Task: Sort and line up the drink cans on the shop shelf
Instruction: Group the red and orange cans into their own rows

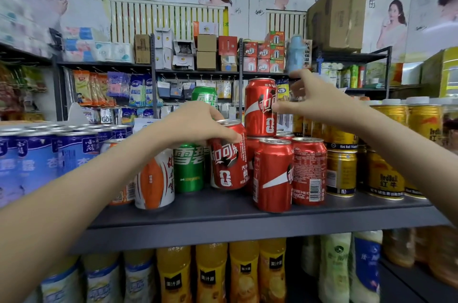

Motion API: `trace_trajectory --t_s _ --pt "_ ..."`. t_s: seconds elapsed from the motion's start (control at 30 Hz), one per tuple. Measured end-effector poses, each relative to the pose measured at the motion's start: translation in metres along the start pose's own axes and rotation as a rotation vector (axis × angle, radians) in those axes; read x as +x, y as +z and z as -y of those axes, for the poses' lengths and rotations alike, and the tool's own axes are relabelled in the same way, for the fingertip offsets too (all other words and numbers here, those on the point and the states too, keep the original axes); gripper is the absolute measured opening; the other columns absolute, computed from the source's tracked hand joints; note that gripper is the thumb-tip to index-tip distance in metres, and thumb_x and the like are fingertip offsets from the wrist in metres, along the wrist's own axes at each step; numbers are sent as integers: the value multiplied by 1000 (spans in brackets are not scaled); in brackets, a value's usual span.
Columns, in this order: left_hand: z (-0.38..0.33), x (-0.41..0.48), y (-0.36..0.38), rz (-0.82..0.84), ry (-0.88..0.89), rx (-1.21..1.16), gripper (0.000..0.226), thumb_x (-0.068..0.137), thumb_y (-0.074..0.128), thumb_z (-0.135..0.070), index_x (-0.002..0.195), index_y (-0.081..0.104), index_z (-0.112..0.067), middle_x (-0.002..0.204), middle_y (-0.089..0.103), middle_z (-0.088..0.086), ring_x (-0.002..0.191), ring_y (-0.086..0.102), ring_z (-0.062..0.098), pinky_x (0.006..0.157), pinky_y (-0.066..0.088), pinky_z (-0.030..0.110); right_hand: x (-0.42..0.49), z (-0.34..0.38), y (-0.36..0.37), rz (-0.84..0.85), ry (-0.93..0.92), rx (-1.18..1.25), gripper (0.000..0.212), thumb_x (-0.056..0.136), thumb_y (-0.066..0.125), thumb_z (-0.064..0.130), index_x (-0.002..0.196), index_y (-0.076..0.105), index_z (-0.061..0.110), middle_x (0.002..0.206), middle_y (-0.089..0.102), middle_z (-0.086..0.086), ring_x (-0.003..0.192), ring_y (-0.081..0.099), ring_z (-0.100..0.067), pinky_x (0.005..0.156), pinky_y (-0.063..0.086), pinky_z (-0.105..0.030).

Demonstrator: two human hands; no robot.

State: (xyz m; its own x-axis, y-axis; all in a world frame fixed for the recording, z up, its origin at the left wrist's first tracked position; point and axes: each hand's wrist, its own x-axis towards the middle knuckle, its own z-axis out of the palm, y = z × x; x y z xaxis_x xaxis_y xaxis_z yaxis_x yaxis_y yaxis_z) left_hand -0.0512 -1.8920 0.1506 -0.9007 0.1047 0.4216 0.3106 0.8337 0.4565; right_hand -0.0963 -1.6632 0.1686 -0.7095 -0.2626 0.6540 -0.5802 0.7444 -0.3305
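Note:
My left hand (198,124) grips a red cola can (228,164) from above, by its top rim. The can leans slightly and stands between a green soda can (189,169) and a group of red cola cans (272,176). My right hand (314,102) is raised with fingers spread, its thumb tip right beside a red cola can (260,107) stacked upright on the red group. It holds nothing. A second green can (204,96) is partly hidden behind my left hand.
The dark shelf board (223,213) has bare room at its front middle. An orange-and-white can (155,178) and blue cans (37,154) stand left; gold energy-drink cans (384,176) stand right. Juice bottles (210,273) fill the shelf below.

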Motion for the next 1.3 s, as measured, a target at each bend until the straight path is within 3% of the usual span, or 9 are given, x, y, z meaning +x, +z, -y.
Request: trace_trajectory --t_s 0.2,0.3,0.4,0.6,0.73,0.87,1.0,1.17,1.3 --pt "-7 -19 -15 -142 -24 -33 50 62 80 -48 93 64 -13 82 67 6 90 67 26 80 55 39 -36 11 3 -80 -99 18 72 78 63 54 139 40 22 139 48 3 120 47 -8 99 38 -25" --pt "-19 -28 -26 -204 -4 -67 51 61 78 -49 93 68 -11 82 70 -1 85 66 19 77 56 36 -47 32 3 -10 -137 184 73 73 66 56 137 42 29 136 50 10 119 48 -2 99 38 -21" --pt "-38 -34 -35 -225 72 -139 44 57 76 -50 88 71 -20 80 70 -6 83 66 12 78 55 34 -48 51 7 119 -128 310 83 62 70 58 136 44 30 129 57 12 115 55 -2 101 44 -29" --pt "-67 -33 -34 -279 211 -250 40 51 79 -54 82 71 -29 86 69 -12 82 67 9 81 56 35 -46 56 -1 170 -108 608 45 69 78 27 110 61 21 98 73 5 89 70 -10 80 56 -27" --pt "-69 -27 -22 -287 255 -348 58 66 69 -63 112 61 -28 102 67 -9 89 67 10 84 55 37 -42 40 -12 59 -51 645 34 72 78 23 101 62 23 95 73 5 87 70 -9 75 56 -24" --pt "-52 -22 -1 -386 249 -341 32 89 54 -49 117 55 -34 111 63 -10 96 63 7 85 53 33 -32 13 -16 -61 85 722 38 73 78 23 106 59 18 100 71 0 87 71 -11 78 57 -29" --pt "-37 -23 29 -301 212 -189 34 88 56 -45 121 55 -34 116 59 -15 94 56 0 67 40 12 -18 -7 -9 -101 185 667 42 72 79 21 108 57 16 101 69 -2 87 69 -13 71 55 -26" --pt "-23 -28 70 -211 184 -195 36 77 65 -53 109 61 -36 106 60 -19 92 56 -6 80 47 16 -2 -19 7 -85 198 609 31 73 79 20 95 59 19 94 69 -1 82 67 -11 64 52 -22" --pt "-15 -28 97 -169 167 -222 55 70 69 -59 118 51 -39 116 56 -14 100 56 3 90 49 28 8 -24 12 -68 230 608 28 73 79 18 91 58 20 94 69 -3 83 68 -16 65 53 -26"
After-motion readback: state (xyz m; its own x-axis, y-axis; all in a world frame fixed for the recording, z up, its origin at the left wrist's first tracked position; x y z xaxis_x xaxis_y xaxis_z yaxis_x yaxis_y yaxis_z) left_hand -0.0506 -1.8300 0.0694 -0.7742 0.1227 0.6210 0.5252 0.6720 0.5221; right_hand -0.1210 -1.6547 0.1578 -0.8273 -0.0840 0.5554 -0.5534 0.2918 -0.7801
